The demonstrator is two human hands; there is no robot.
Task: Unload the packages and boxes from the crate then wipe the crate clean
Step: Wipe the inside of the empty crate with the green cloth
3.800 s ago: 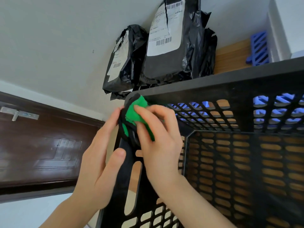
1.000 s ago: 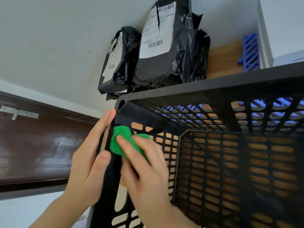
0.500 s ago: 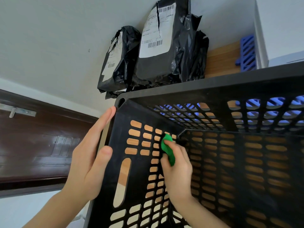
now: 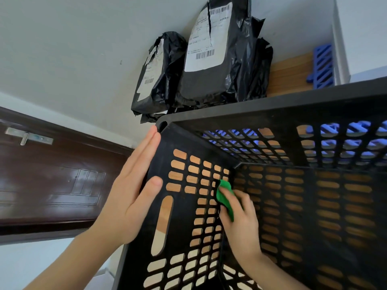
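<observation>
A black slotted plastic crate (image 4: 261, 110) fills the right and lower part of the head view, with nothing inside it. My right hand (image 4: 240, 220) is deep in the crate and grips a small green cloth (image 4: 225, 198), pressing it against the inner left wall near the bottom corner. My left hand (image 4: 134, 193) lies flat on the outside of that left wall, fingers straight, thumb hooked over the rim. Behind the crate, black plastic mail packages (image 4: 217, 57) with white labels lean upright against the wall.
A blue slotted plastic piece (image 4: 322, 63) stands on the wooden surface (image 4: 289, 74) behind the crate, beside a white wall edge. A dark brown door (image 4: 52, 181) with a metal handle is at the left.
My right hand has taken the green cloth from the crate's top corner rim down along the inner left wall to the bottom. My left hand stays on the outside wall.
</observation>
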